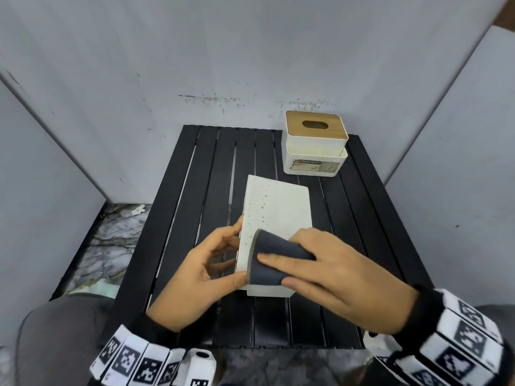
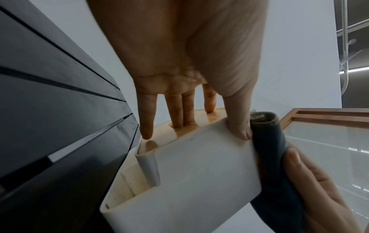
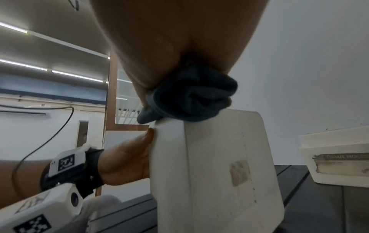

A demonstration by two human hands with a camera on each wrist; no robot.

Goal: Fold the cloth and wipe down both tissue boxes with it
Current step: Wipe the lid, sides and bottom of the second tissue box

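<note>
**White tissue box tipped on its side, dark cloth pressed to it**

White plastic, speckled with small brown spots, fills the centre of the head view: a rectangular tissue box (image 1: 274,218) lying on its side on the black slatted worktop (image 1: 209,168), its wooden lid face turned toward the left of the frame.

The left hand (image 1: 200,271) steadies the box from that left side. In the left wrist view its fingers (image 2: 175,108) lie straight against the wooden lid, two of them seeming to reach into the lid's slot, while the thumb hooks over the white edge of the box, so the hand clamps the box between thumb and fingers.

The right hand (image 1: 334,277) sits at the lower centre of the head view, holding a folded dark blue-grey cloth (image 1: 271,260) against the upward-facing side of the box at its near end. The thumb lies across the cloth and the fingers wrap behind it; the right wrist view shows the cloth (image 3: 191,97) bunched under the palm and touching the box's top edge. How tightly the fingers close on it is hard to judge from there.

A second tissue box (image 1: 315,146), white with a wooden lid and an oval slot, stands upright at the worktop's far right corner, well apart from both hands, a worn label on its front.
</note>
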